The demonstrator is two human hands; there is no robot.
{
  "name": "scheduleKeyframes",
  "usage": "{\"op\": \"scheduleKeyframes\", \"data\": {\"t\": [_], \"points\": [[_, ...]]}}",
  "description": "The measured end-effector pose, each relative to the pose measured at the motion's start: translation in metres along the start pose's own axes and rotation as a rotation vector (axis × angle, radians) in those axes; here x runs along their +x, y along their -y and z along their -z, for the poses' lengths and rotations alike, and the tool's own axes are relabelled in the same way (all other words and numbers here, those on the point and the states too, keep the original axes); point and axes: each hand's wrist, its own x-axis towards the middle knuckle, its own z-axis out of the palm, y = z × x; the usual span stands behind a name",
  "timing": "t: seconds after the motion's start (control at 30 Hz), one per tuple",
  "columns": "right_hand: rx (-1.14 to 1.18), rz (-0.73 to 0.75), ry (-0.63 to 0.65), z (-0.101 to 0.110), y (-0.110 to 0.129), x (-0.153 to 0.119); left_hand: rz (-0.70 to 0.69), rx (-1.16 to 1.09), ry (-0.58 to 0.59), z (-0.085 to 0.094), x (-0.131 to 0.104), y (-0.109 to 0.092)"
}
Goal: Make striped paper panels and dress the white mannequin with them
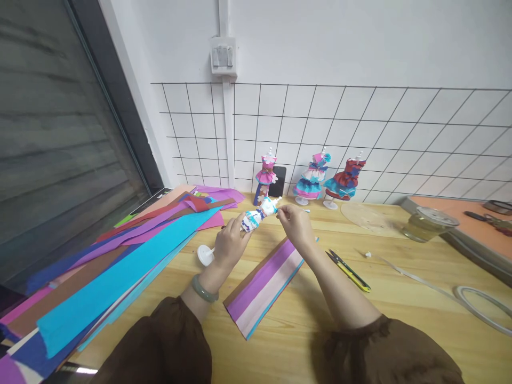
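Note:
My left hand point(232, 238) is wrapped round a miniature dress form point(269, 205) that leans to the right. It wears a white crepe paper dress point(252, 220) with blue and purple trim. The form's round white base point(205, 255) sticks out on the left of my hand. My right hand point(295, 223) has thumb and finger pinched together at the upper edge of the dress; what lies between them is too small to make out. Below both hands, folded crepe paper strips point(260, 290) in brown, purple, pale pink and blue lie on the wooden table point(288, 346).
Three dressed miniature forms point(266, 173) point(313, 178) point(347, 181) and a phone point(277, 181) stand along the wall. Crepe paper point(132, 256) is heaped at left. To the right are thread snips point(349, 271), a tape roll point(482, 309), a lidded tub point(430, 224) and an orange mat point(464, 208).

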Motion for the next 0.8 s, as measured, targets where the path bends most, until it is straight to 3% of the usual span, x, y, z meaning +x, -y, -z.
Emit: {"op": "scheduleKeyframes", "data": {"t": [0.1,0.3,0.67,0.8], "points": [[0.043,0.010,0.010,0.0020,-0.0033,0.0018,0.038,-0.081,-0.012,-0.0017,0.0009,0.0007],[0.025,0.176,0.011,-0.0021,-0.0048,-0.0001,0.068,-0.120,-0.018,-0.0014,0.0024,0.0010],[-0.246,0.250,-0.044,-0.0020,-0.0033,-0.0031,0.057,-0.185,-0.009,-0.0015,0.0019,-0.0002],[-0.202,0.203,-0.044,0.0009,-0.0021,-0.0016,0.063,-0.220,-0.010,-0.0032,0.0019,0.0008]]}}
